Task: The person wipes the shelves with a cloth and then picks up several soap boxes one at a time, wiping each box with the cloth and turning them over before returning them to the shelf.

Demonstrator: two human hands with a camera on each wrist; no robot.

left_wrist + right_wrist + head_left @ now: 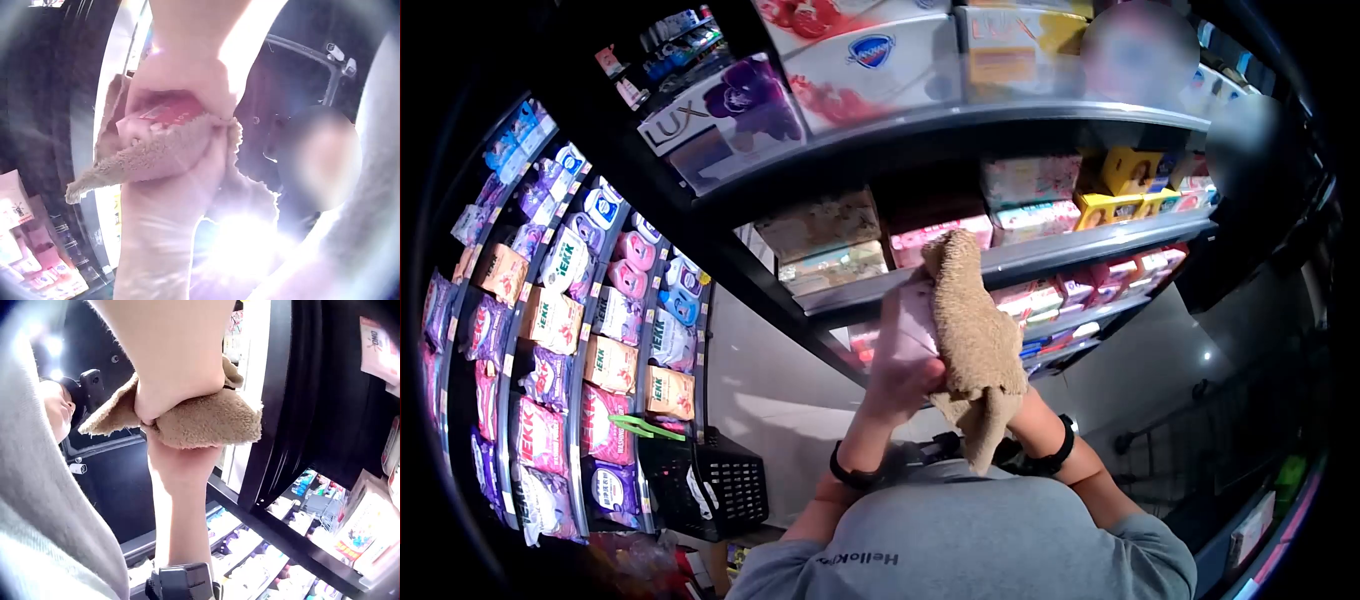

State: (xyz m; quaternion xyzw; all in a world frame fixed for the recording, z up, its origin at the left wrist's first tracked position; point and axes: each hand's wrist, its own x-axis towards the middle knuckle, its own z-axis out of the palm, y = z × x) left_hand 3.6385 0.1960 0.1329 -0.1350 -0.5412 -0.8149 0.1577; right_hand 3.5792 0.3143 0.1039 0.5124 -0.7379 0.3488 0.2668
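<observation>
Both arms point(1090, 480) reach forward from the chest, elbows bent and out to the sides, forearms angling inward until the hands nearly meet. The left hand point(908, 345) grips, its thumb bent inward. The right hand point(181, 372) grips close beside it, largely hidden in the head view. Each wrist wears a dark band point(1055, 450), the sleeves point(785, 565) ending above the elbows

2 hands point(181, 375) hold a brown cloth point(209, 422) between them; a black device point(184, 581) sits on the lower wrist, near a black shelf frame point(269, 412).
</observation>
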